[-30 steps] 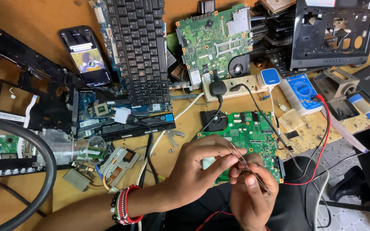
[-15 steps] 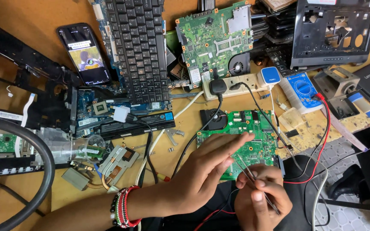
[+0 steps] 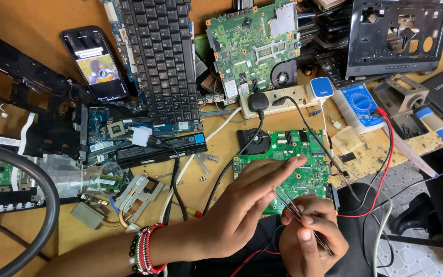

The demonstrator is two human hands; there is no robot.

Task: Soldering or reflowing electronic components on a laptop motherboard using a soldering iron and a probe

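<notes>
Left hand (image 3: 242,205) has lifted off the thin metal probe (image 3: 296,213), fingers stretched flat above the green circuit board (image 3: 303,159); right hand (image 3: 311,238) pinches the probe, tip beneath left fingertips.

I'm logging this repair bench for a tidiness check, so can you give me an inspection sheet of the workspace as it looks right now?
Surface: wooden bench, crowded with parts.
Job's things: green circuit board lies flat at the front edge; thin metal tweezers held over it.
Clutter: keyboard, second circuit board, phone with lit screen, blue meter, black laptop frame.
Grippers: left hand open, fingers stretched over the board; right hand pinches the tweezers.
Cables: red lead from the meter; black cord from the power strip; thick black cable at left.
Surroundings: tiled floor at right.
</notes>
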